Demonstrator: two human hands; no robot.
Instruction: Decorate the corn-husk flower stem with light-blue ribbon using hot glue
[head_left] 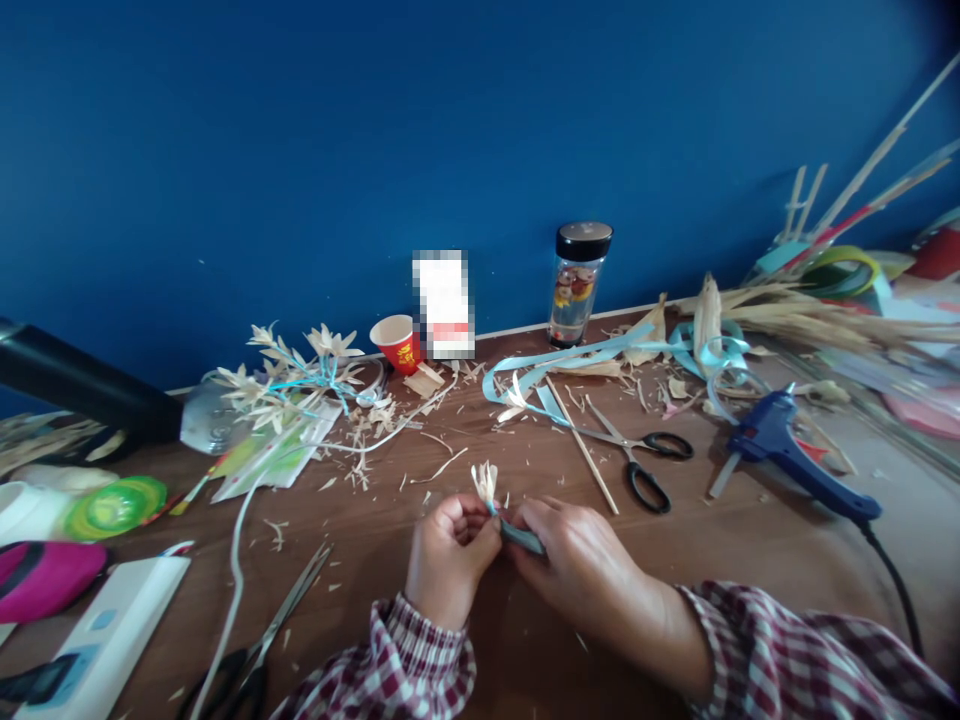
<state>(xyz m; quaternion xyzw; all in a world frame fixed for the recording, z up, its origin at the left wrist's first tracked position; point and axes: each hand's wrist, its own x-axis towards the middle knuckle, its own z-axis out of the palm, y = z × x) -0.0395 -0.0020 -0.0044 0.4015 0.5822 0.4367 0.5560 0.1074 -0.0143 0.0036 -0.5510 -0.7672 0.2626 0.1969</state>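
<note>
My left hand pinches the base of a small pale flower, which looks made of dried corn husk and points upward. Close beside it, my right hand grips a grey-green strip, perhaps tape, that meets the flower's base. Both hands are closed, and the fingertips partly hide the join. Beyond them on the table lies another husk flower on a light blue stem. Black-handled scissors and a thin stick rest to the right.
Finished-looking husk flowers stand at the back left near a red paper cup. A lidded glass bottle is by the wall. Right lies a blue glue gun; left are more scissors, a white cable and a power strip.
</note>
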